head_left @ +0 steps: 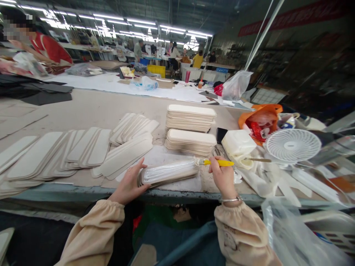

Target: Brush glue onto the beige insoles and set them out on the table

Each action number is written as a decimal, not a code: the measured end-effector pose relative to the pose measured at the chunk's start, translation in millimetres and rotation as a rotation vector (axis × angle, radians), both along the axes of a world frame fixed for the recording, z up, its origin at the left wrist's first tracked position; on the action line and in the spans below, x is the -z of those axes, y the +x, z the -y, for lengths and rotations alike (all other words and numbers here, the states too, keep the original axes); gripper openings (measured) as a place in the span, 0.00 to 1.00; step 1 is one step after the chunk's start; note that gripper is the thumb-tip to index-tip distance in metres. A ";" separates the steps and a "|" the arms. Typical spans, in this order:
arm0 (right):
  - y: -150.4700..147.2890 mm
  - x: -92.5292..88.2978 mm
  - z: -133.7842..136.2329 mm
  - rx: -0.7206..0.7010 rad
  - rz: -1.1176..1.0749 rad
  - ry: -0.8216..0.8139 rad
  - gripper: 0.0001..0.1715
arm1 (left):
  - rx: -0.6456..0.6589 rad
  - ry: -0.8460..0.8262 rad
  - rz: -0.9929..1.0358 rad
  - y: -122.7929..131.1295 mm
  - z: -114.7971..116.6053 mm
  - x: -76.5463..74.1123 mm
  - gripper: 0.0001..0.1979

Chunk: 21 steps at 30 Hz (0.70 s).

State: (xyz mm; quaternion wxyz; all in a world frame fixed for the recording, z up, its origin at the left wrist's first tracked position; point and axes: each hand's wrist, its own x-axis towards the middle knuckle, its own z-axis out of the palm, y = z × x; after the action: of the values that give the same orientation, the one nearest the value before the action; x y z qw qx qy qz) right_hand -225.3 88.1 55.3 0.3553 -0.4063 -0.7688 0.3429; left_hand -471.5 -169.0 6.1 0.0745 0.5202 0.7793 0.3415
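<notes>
My right hand [222, 175] grips a brush [219, 162] by its yellow handle. The brush's bristles touch the right end of a rounded strip [169, 170] whose top is coated in wet, shiny white. Several more strips lie under it in a low pile. At the pile's left end, my left hand [131, 183] holds it between thumb and fingers. Two neat stacks of pale strips, a nearer stack [191, 140] and a farther stack [191, 114], stand just beyond. Fanned-out strips [55, 155] spread over the table to the left.
On the right are a white plastic container [239, 143], a dark phone [221, 135], a white fan [292, 145] and an orange bag [260, 118]. The table edge [91, 194] runs close to me. A person in red [50, 50] is at the far left.
</notes>
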 end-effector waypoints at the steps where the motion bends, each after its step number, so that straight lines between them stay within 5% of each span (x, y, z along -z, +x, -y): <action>1: -1.9 0.8 1.7 -0.012 -0.025 -0.003 0.18 | 0.002 0.000 -0.001 0.0 0.0 -0.2 0.47; 8: -16.8 9.4 10.4 -0.102 -0.021 -0.044 0.18 | -0.005 -0.002 -0.008 -0.6 0.3 -0.4 0.46; 16: -4.3 2.1 2.0 0.000 0.046 -0.048 0.18 | -0.007 0.025 0.000 1.0 -0.3 -1.1 0.46; 21: -10.3 4.0 15.1 -0.172 0.010 -0.126 0.19 | -0.006 0.018 -0.005 0.9 -0.2 -1.8 0.47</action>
State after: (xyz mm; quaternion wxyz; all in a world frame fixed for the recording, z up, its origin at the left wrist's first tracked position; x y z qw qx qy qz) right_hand -235.6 73.0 51.3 0.2948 -0.3619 -0.7795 0.4177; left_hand -470.5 -168.9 8.0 0.0666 0.5192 0.7780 0.3474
